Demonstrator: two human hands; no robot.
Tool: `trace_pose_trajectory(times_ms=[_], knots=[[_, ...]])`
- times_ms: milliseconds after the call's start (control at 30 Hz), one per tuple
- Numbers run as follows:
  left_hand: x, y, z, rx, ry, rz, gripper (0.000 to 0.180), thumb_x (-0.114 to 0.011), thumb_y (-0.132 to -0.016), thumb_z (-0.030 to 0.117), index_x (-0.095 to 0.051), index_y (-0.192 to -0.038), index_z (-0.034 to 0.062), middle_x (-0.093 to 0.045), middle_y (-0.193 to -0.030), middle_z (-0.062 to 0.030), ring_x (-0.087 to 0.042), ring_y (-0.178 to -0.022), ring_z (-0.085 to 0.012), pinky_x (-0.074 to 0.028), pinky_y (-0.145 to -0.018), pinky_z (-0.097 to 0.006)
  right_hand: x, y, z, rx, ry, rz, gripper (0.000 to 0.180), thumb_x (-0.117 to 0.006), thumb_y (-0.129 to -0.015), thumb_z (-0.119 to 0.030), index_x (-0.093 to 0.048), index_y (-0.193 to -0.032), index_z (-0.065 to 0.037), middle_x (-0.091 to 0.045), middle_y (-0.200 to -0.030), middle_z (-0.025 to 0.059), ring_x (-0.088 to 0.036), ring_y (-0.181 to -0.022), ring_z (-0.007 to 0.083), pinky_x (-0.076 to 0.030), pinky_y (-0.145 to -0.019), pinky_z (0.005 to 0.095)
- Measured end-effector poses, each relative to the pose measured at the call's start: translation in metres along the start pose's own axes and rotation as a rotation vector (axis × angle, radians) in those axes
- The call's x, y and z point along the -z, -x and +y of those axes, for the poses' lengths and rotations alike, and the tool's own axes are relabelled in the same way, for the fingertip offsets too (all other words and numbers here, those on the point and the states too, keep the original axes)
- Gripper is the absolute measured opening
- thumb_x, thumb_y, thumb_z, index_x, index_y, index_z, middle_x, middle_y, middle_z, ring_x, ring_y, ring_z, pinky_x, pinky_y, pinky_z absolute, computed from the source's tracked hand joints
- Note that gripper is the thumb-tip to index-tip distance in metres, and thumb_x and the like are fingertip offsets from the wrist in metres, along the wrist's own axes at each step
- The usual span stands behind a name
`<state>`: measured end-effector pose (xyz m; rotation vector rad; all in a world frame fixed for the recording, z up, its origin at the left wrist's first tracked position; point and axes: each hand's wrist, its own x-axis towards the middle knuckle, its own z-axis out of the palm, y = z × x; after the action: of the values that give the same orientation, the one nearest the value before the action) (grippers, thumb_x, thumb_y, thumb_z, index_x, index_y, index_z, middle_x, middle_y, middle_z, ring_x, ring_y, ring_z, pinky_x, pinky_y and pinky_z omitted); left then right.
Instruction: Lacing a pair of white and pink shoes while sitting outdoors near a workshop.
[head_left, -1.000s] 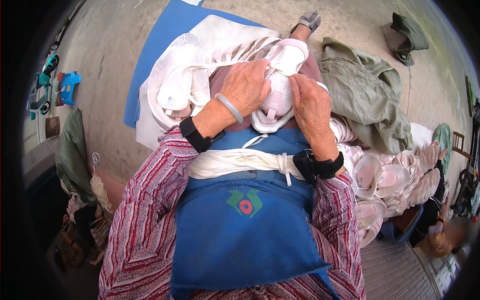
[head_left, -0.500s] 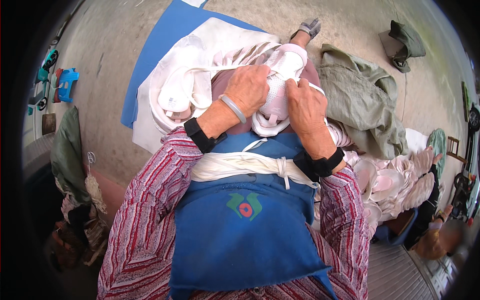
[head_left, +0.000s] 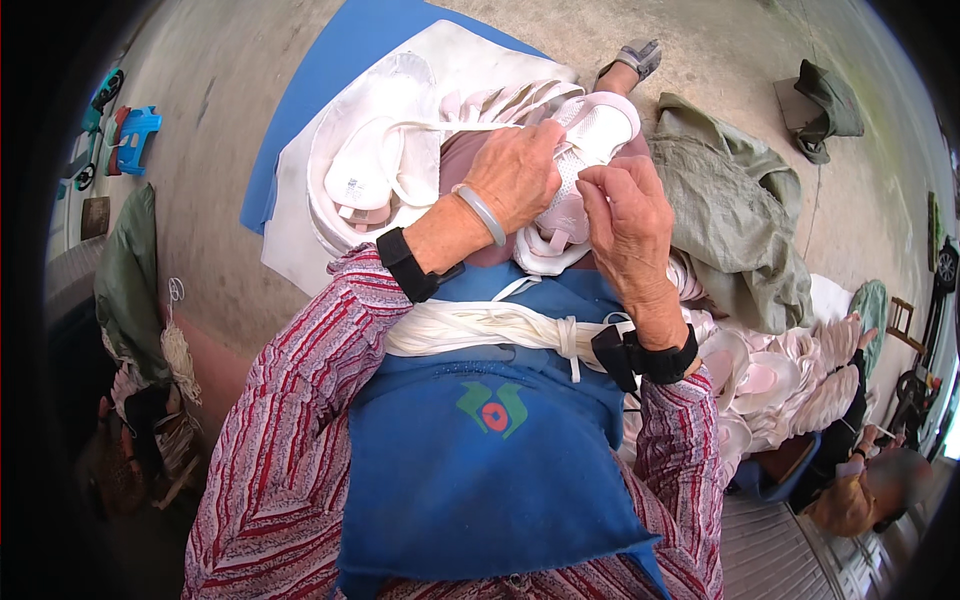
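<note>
A pale pink and white mesh shoe upper (head_left: pixel 600 130) lies across my lap, its toe end pointing away from me. My left hand (head_left: pixel 512 182) is closed on its left side, pinching a white shoelace (head_left: pixel 450 126) that runs off leftward. My right hand (head_left: pixel 632 215) is over the upper's right edge, thumb and fingertips pinched together on a short stretch of lace by the eyelets. What lies under the left fingers is hidden. Left of my hands, another white and pink shoe upper (head_left: pixel 355 178) rests on a white cloth (head_left: pixel 300 210). A bundle of white laces (head_left: pixel 470 330) is tied across my blue apron (head_left: pixel 480 480).
A row of shoe uppers (head_left: pixel 500 100) lies beyond my left hand. Grey-green cloth (head_left: pixel 725 200) is at the right, with a heap of pink uppers (head_left: pixel 770 385) below it. A co-worker (head_left: pixel 850 495) sits at lower right. A blue stool (head_left: pixel 138 140) stands far left.
My right hand has turned and lifted slightly off the shoe upper, its thumb and fingertips now pinched together. My left hand stays by the upper's left side. The whole view has shifted a little.
</note>
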<state>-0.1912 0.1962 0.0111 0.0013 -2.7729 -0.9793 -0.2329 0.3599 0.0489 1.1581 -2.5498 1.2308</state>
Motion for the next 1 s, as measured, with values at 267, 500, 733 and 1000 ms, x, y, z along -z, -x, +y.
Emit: trace_pose_trajectory(times_ms=[267,500,733,1000], knots=[[-0.006,0.005,-0.012,-0.046,-0.029,0.089,0.027,-0.059,-0.079,0.008,-0.055,-0.106,0.0031,-0.06,-0.098,-0.0167,-0.057,-0.093,-0.037,-0.046,-0.081,-0.044,-0.005,0.015,-0.049,-0.427,-0.722,-0.409,0.007,-0.061,-0.089,-0.008,-0.06,-0.088,-0.001,-0.057,-0.081,0.0092,-0.058,-0.07,0.0195,-0.048,-0.066,0.0318],[-0.008,-0.001,-0.016,-0.084,-0.073,0.063,0.019,-0.053,-0.08,0.004,-0.054,-0.099,-0.0009,-0.06,-0.089,-0.0199,-0.057,-0.087,-0.0379,-0.044,-0.079,-0.046,-0.031,-0.001,0.004,-0.292,0.132,-0.096,0.019,-0.064,-0.085,-0.02,-0.065,-0.099,-0.007,-0.061,-0.084,0.0129,-0.064,-0.072,0.0342,-0.051,-0.062,0.0426],[-0.003,-0.002,-0.018,-0.02,-0.015,0.013,0.019,-0.055,-0.081,0.005,-0.054,-0.098,0.0001,-0.06,-0.087,-0.0195,-0.057,-0.087,-0.038,-0.043,-0.081,-0.046,-0.055,-0.008,0.003,-0.246,0.354,-0.103,0.018,-0.063,-0.085,-0.022,-0.063,-0.096,-0.008,-0.062,-0.084,0.0119,-0.065,-0.071,0.0335,-0.051,-0.061,0.0443],[0.014,0.008,0.0,-0.03,0.099,0.119,0.026,-0.065,-0.076,0.008,-0.056,-0.099,0.0022,-0.059,-0.094,-0.0168,-0.055,-0.089,-0.0351,-0.044,-0.081,-0.043,-0.036,-0.01,0.01,-0.241,0.059,-0.077,0.014,-0.059,-0.085,-0.013,-0.059,-0.078,-0.001,-0.061,-0.076,0.0173,-0.061,-0.069,0.0369,-0.048,-0.064,0.0429]])
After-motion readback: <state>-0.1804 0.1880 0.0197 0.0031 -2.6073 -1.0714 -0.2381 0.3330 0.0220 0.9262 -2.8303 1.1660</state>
